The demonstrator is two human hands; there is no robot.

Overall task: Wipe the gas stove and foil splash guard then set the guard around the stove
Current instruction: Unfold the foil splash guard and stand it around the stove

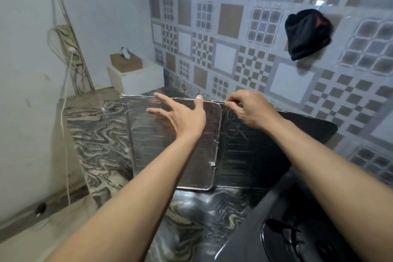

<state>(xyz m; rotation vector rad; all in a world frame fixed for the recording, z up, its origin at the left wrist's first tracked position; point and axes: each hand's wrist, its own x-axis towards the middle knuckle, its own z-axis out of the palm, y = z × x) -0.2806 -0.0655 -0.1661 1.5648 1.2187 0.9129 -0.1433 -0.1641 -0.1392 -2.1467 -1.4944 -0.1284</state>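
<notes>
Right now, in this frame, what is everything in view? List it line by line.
foil splash guard: one, silver, hinged panels, standing on the counter left of the stove
gas stove: one, black, lower right, only partly in frame
counter: one, grey-and-cream marbled stone
dark cloth: one, black, hanging on the patterned tile wall, upper right
white box: one, far back corner of the counter
brown box: one, on top of the white box
cables: white, along the left wall
left hand: open, fingers spread against the guard's panel
right hand: pinching the guard's top edge
</notes>
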